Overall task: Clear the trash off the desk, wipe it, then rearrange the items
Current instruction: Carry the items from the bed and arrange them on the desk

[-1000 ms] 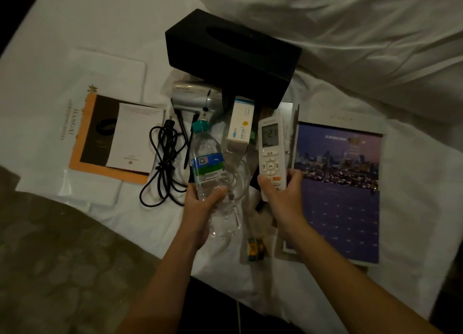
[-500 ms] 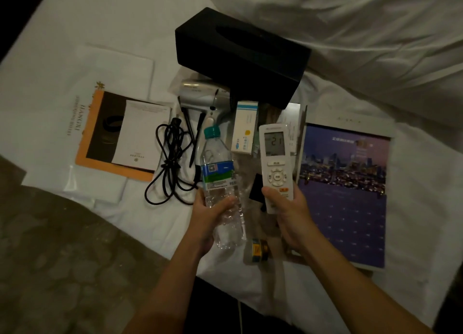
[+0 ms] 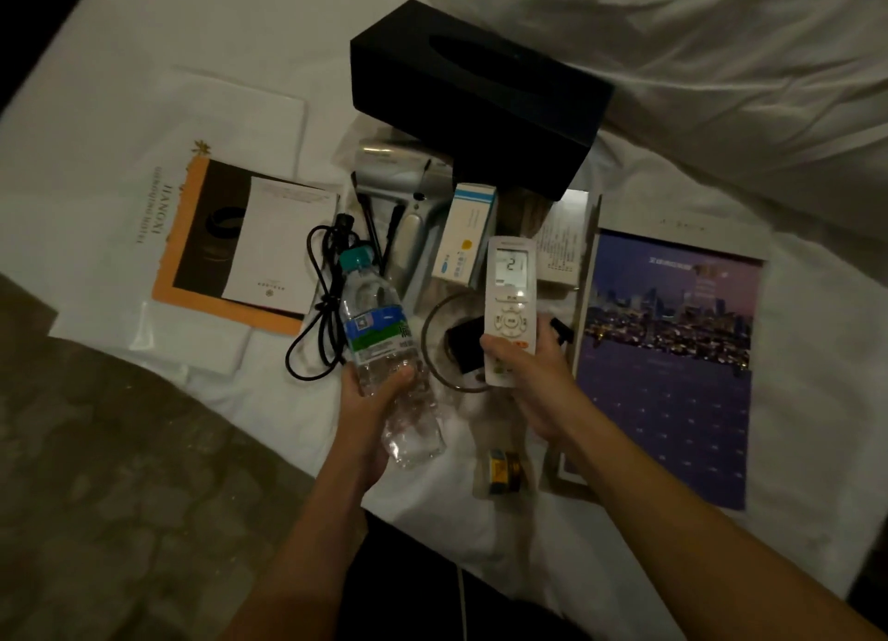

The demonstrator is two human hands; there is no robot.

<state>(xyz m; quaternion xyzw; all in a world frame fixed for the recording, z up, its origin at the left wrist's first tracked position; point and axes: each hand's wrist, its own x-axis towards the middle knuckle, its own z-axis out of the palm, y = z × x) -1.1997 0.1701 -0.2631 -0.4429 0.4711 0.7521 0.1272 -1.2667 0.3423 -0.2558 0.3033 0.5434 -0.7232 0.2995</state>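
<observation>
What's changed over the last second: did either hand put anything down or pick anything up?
No grip changed: the left hand still holds the water bottle and the right hand still holds the remote. The bottle has drifted left, away from the remote, uncovering more of the glass dish between them. The black box, hair dryer and calendar lie as before; only the view shifted slightly.

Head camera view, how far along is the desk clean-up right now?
Done, apparently: things such as the black tissue box, hair dryer and calendar lie gathered on a white sheet. In hand: the left hand grips a water bottle, the right hand holds a remote. Left: the desk is out of view, so wiping and rearranging cannot be judged.
</observation>
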